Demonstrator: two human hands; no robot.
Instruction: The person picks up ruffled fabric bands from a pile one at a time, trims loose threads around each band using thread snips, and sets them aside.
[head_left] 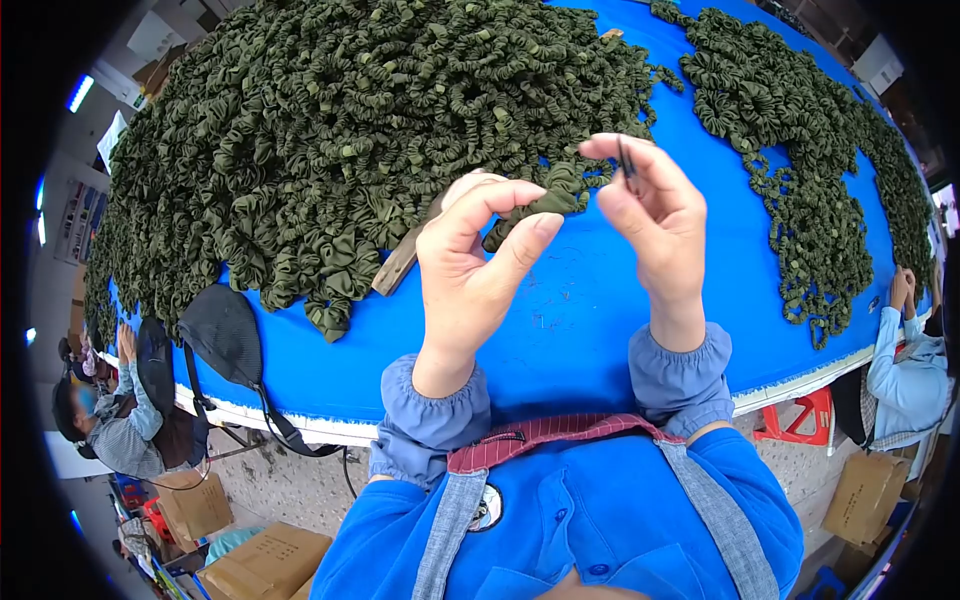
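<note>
My left hand (462, 265) pinches a dark green gathered fabric scrunchie (562, 192) between thumb and fingers, above the near edge of the big pile. Close on its right, my right hand (662, 222) is closed around small black thread snips (627, 160), whose thin dark end shows between thumb and forefinger. Part of the scrunchie is covered by my left fingers. A big heap of matching green scrunchies (330, 130) lies just beyond both hands. Partly behind my left hand, a wooden strip (398, 264) rests against the heap.
Another scrunchie pile (770, 100) spreads along the right of the blue-covered table (570, 340). A black mesh bag with a strap (222, 335) lies at the left edge. People sit at both sides. A red stool (800, 420) and cardboard boxes (268, 562) stand on the floor.
</note>
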